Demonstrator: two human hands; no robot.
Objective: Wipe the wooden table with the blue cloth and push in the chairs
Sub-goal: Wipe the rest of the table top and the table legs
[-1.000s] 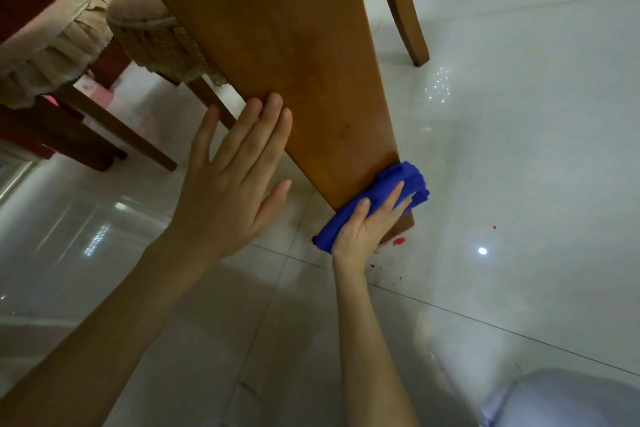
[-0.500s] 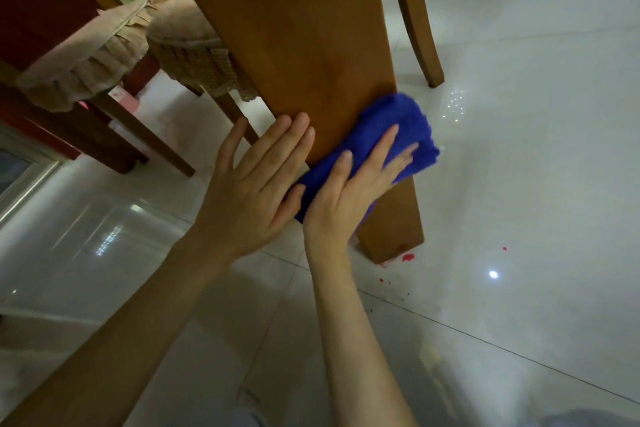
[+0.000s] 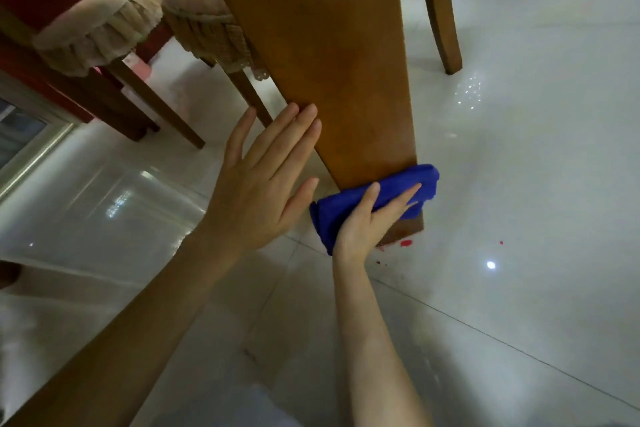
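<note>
At the far left, 2 chairs (image 3: 104,28) with frilled beige seat covers stand side by side on the white tiled floor (image 3: 519,166), their brown legs angling down toward you. Just right of them, your left hand (image 3: 258,194) is flat and open. Its fingers are straight and close together, and the fingertips (image 3: 311,114) rest on the left edge of the wide wooden counter leg (image 3: 329,45). The thumb sticks out to the right, near the cloth but not touching it.

The counter leg runs from the top of the view down to the floor in the middle. The blue cloth (image 3: 329,218) is bunched across its lower end, just above the floor, and wraps from the near face round to the right edge. Your right hand (image 3: 363,225) lies on top of the cloth with its fingers straight and slightly spread, pressing it against the wood. You cannot tell where that thumb sits.

Right beside the foot of the leg, a few small red spots (image 3: 406,243) mark the tiles. Farther right and farther away, 1 more curved wooden leg (image 3: 445,21) stands under a lace-edged cover.
</note>
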